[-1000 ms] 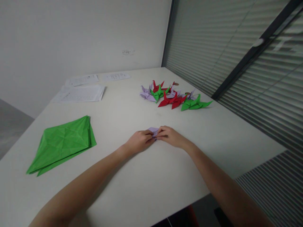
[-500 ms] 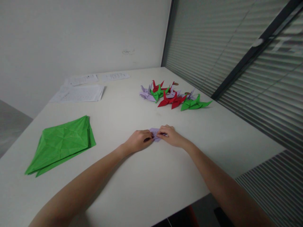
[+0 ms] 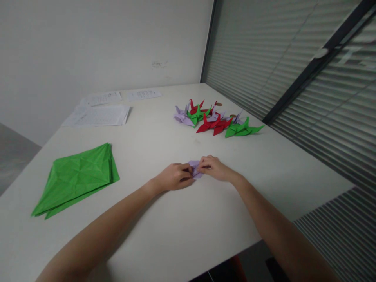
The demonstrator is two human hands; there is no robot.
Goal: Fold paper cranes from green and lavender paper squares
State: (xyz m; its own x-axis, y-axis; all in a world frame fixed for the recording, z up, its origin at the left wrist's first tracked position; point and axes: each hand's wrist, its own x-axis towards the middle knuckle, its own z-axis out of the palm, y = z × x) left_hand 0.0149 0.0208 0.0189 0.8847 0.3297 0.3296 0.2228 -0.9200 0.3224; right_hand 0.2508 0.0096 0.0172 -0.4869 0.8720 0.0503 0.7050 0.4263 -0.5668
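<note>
A small folded piece of lilac origami paper (image 3: 195, 164) lies on the white table (image 3: 164, 219) between my hands. My left hand (image 3: 178, 176) has its fingers closed on the paper's left edge. From the other side, my right hand (image 3: 212, 167) pinches the paper near its right part. My fingers cover much of it, so its folds are only partly visible. Beyond my hands stands a cluster of folded paper cranes: lilac ones (image 3: 182, 116), red ones (image 3: 209, 125) and green ones (image 3: 242, 128).
Large crumpled green paper sheets (image 3: 78, 172) lie stacked at the left. Printed white papers (image 3: 101, 115) rest at the back left against the wall (image 3: 111, 47). A window with blinds (image 3: 249, 58) borders the table's right side.
Both hands and the lilac paper have shifted slightly to the right. My left hand's fingers have changed position a little on the paper. The cranes have stayed in place.
</note>
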